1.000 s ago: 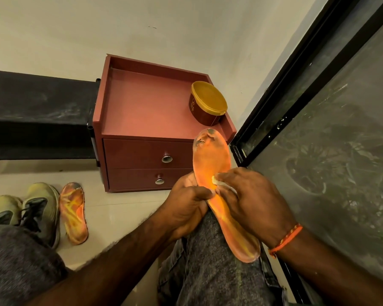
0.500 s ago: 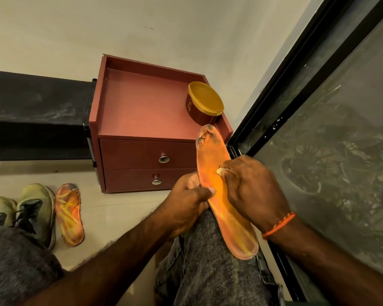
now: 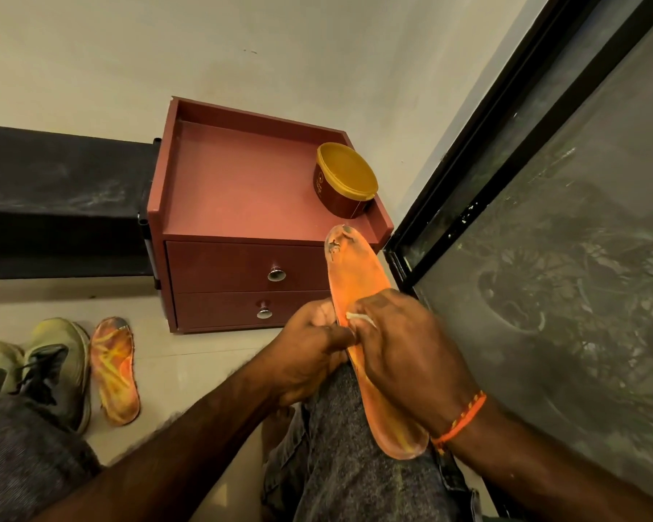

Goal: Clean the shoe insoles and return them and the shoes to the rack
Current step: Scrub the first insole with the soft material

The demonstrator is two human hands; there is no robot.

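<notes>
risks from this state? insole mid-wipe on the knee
1. The insole is held only at its middle by the left hand; its worn toe end sticks out unsupported and could flex or tear under the wiping right hand.
2. The second insole lies on the floor beside the shoes, where it may pick up dirt.

Worn matt foam insole (image 3: 359, 280), glossy plastic tub lid (image 3: 347, 177), shiny metal drawer knobs (image 3: 276, 274), speckled denim

A home corner, small red two-drawer cabinet (image 3: 242, 235) against plain wall, tiled floor (image 3: 189, 371), black-framed glass door (image 3: 543, 220)
</notes>
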